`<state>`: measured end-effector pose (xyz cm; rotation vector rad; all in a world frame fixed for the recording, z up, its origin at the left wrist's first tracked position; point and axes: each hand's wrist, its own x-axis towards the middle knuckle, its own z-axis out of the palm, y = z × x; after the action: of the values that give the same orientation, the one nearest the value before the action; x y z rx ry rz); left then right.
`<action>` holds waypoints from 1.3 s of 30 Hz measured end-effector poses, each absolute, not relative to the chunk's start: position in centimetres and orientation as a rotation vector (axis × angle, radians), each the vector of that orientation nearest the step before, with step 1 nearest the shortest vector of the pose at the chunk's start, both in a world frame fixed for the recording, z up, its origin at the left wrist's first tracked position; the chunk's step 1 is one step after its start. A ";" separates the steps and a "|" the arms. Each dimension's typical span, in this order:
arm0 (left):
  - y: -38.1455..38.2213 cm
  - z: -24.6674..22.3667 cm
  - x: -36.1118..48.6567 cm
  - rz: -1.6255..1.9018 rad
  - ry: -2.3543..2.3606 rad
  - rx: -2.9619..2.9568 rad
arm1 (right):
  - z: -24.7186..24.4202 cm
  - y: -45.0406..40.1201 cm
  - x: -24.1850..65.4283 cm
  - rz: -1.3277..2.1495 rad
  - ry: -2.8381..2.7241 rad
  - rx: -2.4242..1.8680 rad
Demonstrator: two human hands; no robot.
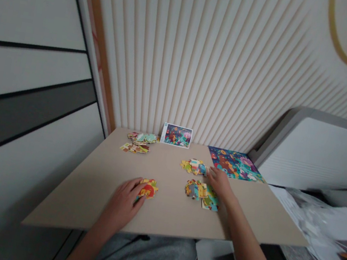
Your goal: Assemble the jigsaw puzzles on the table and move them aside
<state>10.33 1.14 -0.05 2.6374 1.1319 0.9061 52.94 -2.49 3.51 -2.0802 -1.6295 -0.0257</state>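
Curving around the left side of a red-orange puzzle pile (150, 189) on the worktop (79, 203), the left hand (123, 201) is resting its fingers against it, thumb on the near side; whether they are gripping isn't showing. Light, flat contact would be sparing the cut edges. Rightward, green pieces (210, 201) are lying against a yellow-grey pile (195, 189). Farther on, the right hand (220, 183) is reaching to the right end of a third pile (194, 166), fingertips seemingly touching; whether they are pinching isn't showing either. Farthest, a picture card (177, 136) is standing near the ribbed wall (171, 59).
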 end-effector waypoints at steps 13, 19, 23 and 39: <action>1.3 -0.3 10.3 0.886 1.134 2.655 | 3.8 -1.4 52.9 0.277 -1.301 -1.822; 1.2 -0.3 10.3 0.900 1.140 2.646 | 6.1 -3.0 51.2 0.748 -1.546 -1.642; 1.2 -0.3 10.3 0.890 1.135 2.651 | 5.8 -1.6 50.3 0.387 -1.632 -1.883; 1.1 -0.3 10.3 0.856 1.131 2.668 | 1.6 2.8 51.6 0.434 -1.322 -1.942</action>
<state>10.28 1.14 -0.29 2.6680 1.1313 0.8558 51.59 2.80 1.60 -1.9418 -1.3225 0.4339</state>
